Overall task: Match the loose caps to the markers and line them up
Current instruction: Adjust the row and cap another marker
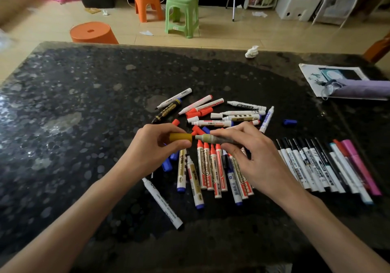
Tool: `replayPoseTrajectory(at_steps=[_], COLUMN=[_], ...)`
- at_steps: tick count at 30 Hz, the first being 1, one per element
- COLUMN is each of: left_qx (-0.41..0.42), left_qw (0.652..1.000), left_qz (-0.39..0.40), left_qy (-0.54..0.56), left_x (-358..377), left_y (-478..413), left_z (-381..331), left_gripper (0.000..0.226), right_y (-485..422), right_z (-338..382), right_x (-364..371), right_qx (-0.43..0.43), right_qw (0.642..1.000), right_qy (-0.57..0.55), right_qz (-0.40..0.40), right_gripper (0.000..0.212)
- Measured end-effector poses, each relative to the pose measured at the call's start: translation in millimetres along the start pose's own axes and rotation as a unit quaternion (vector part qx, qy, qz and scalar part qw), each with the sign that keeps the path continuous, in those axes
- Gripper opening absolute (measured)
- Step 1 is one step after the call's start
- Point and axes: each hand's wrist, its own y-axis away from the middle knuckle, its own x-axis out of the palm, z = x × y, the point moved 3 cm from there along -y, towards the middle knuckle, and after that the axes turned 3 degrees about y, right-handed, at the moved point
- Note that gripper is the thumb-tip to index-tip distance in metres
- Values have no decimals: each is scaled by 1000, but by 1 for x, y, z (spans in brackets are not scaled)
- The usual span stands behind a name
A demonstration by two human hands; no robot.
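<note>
**Hands.** The left hand (156, 144) is curled, and a mustard cap (181, 137) is pinched between its thumb and fingers. The right hand (253, 156) is closed round a marker (207, 138), which is gripped by the barrel with its olive nib end pointed left.

**Task items.** Cap and marker are held level above the table (84, 104), in line with each other. The cap's mouth is placed just beside the nib; contact cannot be confirmed.

**Sorted items.**
- A red row (211, 167) of capped markers is laid side by side beneath the hands, with gold-banded and blue-ended markers beside it.
- A black row (312, 167) of capped markers is laid to its right and is ended by a pink marker (358, 167).

**Unsorted items.**
- A pile (228, 115) of uncapped markers and red caps is noted just beyond the hands.
- A blue cap (290, 122) is found alone, right of the pile.
- A white marker (162, 203) is laid at an angle by the left forearm.

**Other.** A crumpled tissue (252, 51) is seen near the far edge. A sheet (310, 76) is seen at the right edge, with a purple roll (363, 89) on it.
</note>
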Motion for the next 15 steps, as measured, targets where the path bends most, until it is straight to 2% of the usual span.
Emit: replayPoseTrajectory(at_steps=[8, 15], left_qx=[37, 85], left_qw=[999, 996], left_qz=[17, -26], left_qy=[13, -5], left_x=[18, 24], left_y=[6, 12], left_z=[-8, -14], left_gripper=[21, 24], right_y=[3, 7], right_z=[9, 18], right_x=[6, 11], right_qx=[-15, -31], right_qw=[1000, 999], right_qy=[-7, 12], right_qz=[3, -41], right_gripper=[37, 34])
